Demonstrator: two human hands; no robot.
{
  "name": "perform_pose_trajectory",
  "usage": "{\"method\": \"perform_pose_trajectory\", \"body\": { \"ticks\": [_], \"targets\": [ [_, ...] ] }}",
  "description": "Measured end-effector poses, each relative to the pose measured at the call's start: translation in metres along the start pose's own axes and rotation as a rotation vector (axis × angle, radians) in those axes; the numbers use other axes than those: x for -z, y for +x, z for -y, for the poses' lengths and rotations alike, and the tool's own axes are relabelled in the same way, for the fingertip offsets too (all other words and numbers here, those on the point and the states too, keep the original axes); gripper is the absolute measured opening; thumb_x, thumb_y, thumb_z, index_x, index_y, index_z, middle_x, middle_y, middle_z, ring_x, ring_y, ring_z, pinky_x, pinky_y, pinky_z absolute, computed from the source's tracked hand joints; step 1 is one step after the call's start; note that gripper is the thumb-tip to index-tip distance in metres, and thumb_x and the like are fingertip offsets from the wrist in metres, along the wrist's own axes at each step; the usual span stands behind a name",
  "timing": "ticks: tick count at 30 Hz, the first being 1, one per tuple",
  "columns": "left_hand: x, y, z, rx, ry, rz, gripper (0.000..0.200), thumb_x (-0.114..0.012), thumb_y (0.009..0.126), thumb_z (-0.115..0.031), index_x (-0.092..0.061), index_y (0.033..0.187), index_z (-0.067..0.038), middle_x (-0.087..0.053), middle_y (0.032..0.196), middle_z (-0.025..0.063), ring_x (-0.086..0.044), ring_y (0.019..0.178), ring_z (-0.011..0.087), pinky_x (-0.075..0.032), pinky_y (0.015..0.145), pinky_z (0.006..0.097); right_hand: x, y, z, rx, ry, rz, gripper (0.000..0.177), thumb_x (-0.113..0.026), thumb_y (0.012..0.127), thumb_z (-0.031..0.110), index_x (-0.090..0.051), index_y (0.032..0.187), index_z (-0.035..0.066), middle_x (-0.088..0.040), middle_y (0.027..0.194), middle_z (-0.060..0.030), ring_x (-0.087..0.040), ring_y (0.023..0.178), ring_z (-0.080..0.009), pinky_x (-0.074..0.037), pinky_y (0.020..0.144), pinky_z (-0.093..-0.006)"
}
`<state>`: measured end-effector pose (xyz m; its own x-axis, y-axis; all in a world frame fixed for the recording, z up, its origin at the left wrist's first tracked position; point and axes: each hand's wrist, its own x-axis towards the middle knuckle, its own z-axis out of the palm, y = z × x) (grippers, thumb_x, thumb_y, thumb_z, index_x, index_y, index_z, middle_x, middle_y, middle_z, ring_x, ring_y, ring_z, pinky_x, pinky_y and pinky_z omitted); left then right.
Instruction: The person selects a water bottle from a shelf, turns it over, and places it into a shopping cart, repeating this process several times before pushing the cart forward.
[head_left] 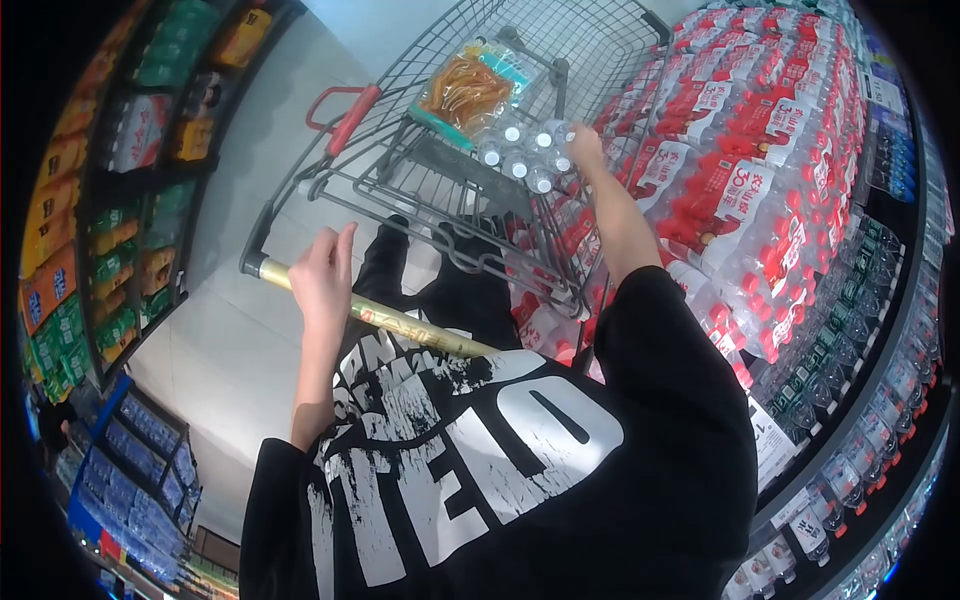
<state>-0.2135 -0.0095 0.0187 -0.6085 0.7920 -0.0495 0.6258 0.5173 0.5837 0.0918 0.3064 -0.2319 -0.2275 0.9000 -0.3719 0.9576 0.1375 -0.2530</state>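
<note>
Bottle pack (pixel 522 160), upper centre of frame, in cart (pixel 470 178). Likely heavy, wrap slippery; best lifted by the edge right hand (pixel 584 150) grasps. Left hand (pixel 322 270) over handle (pixel 420 330), grip unclear.

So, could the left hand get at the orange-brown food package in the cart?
Probably yes: nothing visible covers the package, though the left hand, near the gold handle, would need to reach forward.
</note>
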Motion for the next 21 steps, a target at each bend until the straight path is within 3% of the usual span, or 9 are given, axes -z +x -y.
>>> {"method": "perform_pose_trajectory", "body": {
  "ticks": [1, 8, 10, 11, 14, 16, 17, 19, 21],
  "targets": [
    [-0.001, 0.002, -0.001, 0.006, -0.058, -0.033, 0.032, -0.063, 0.086, -0.017, -0.047, 0.063, -0.001, -0.042, 0.05, 0.0103, -0.036, 0.042, 0.0231, -0.033, 0.043, 0.0339, 0.006, 0.002, 0.001, 0.041, -0.022, 0.022, 0.03, -0.061, 0.074, 0.01, -0.06, 0.104, 0.01, -0.063, 0.097, -0.0209, -0.061, 0.094, -0.0373, -0.049, 0.081, -0.0449],
    [-0.001, 0.004, -0.003, -0.019, -0.02, -0.062, 0.033, -0.062, 0.087, -0.017, -0.046, 0.063, -0.001, -0.041, 0.05, 0.0117, -0.034, 0.042, 0.0254, -0.032, 0.042, 0.0341, 0.013, -0.002, -0.004, 0.074, -0.125, 0.07, 0.028, -0.061, 0.074, 0.009, -0.06, 0.102, 0.009, -0.062, 0.099, -0.0211, -0.061, 0.093, -0.0385, -0.05, 0.08, -0.0456],
    [0.0, 0.003, 0.0, -0.014, 0.052, -0.003, 0.032, -0.055, 0.092, -0.02, -0.05, 0.067, 0.0, -0.047, 0.048, 0.0077, -0.05, 0.043, 0.0129, -0.038, 0.043, 0.0271, 0.008, -0.007, -0.005, 0.122, 0.013, -0.03, 0.029, -0.06, 0.075, 0.008, -0.058, 0.103, 0.009, -0.059, 0.104, -0.021, -0.06, 0.094, -0.0394, -0.049, 0.082, -0.0457],
    [0.001, 0.003, 0.0, -0.013, 0.052, -0.002, 0.032, -0.055, 0.092, -0.02, -0.05, 0.067, 0.0, -0.047, 0.048, 0.0077, -0.05, 0.043, 0.0129, -0.038, 0.043, 0.0271, 0.005, -0.006, -0.004, 0.122, 0.013, -0.029, 0.029, -0.06, 0.075, 0.008, -0.058, 0.103, 0.009, -0.059, 0.104, -0.021, -0.06, 0.094, -0.0394, -0.049, 0.082, -0.0457],
    [0.001, 0.004, -0.002, -0.008, 0.05, 0.026, 0.025, -0.053, 0.092, -0.017, -0.054, 0.074, 0.0, -0.049, 0.05, 0.007, -0.051, 0.045, 0.0129, -0.04, 0.045, 0.027, -0.001, -0.005, 0.003, 0.012, -0.005, 0.055, 0.042, -0.061, 0.073, 0.015, -0.053, 0.115, 0.013, -0.054, 0.109, -0.0217, -0.056, 0.099, -0.041, -0.047, 0.083, -0.0481],
    [-0.001, 0.006, -0.008, -0.01, -0.104, -0.063, 0.007, -0.055, 0.089, -0.009, -0.056, 0.085, -0.003, -0.05, 0.056, 0.0097, -0.052, 0.047, 0.0243, -0.041, 0.046, 0.0319, 0.001, -0.007, 0.01, -0.098, 0.014, 0.089, 0.045, -0.059, 0.075, 0.017, -0.049, 0.119, 0.016, -0.051, 0.116, -0.0201, -0.054, 0.104, -0.0411, -0.044, 0.087, -0.0495],
    [-0.001, 0.007, -0.008, -0.011, -0.105, -0.062, 0.007, -0.055, 0.089, -0.009, -0.056, 0.085, -0.003, -0.05, 0.056, 0.0097, -0.052, 0.047, 0.0243, -0.041, 0.046, 0.0319, 0.003, -0.009, 0.012, -0.1, 0.013, 0.088, 0.045, -0.059, 0.075, 0.017, -0.049, 0.119, 0.016, -0.051, 0.116, -0.0201, -0.054, 0.104, -0.0411, -0.044, 0.087, -0.0495],
    [-0.002, 0.01, -0.009, -0.024, -0.074, -0.093, 0.016, -0.055, 0.087, -0.006, -0.056, 0.102, -0.007, -0.059, 0.072, 0.0077, -0.06, 0.056, 0.0207, -0.046, 0.05, 0.0311, 0.009, -0.014, 0.015, -0.153, -0.008, 0.16, 0.05, -0.058, 0.076, 0.019, -0.045, 0.125, 0.021, -0.049, 0.121, -0.0173, -0.052, 0.11, -0.0388, -0.043, 0.09, -0.0489],
    [0.003, 0.013, -0.016, -0.052, -0.059, -0.078, 0.02, -0.056, 0.086, -0.005, -0.055, 0.105, -0.007, -0.059, 0.08, 0.0068, -0.06, 0.058, 0.0191, -0.046, 0.051, 0.031, 0.011, -0.016, 0.017, -0.166, -0.008, 0.184, 0.053, -0.058, 0.077, 0.021, -0.043, 0.127, 0.024, -0.047, 0.123, -0.0166, -0.051, 0.111, -0.0381, -0.043, 0.09, -0.0484]
  ]
}}
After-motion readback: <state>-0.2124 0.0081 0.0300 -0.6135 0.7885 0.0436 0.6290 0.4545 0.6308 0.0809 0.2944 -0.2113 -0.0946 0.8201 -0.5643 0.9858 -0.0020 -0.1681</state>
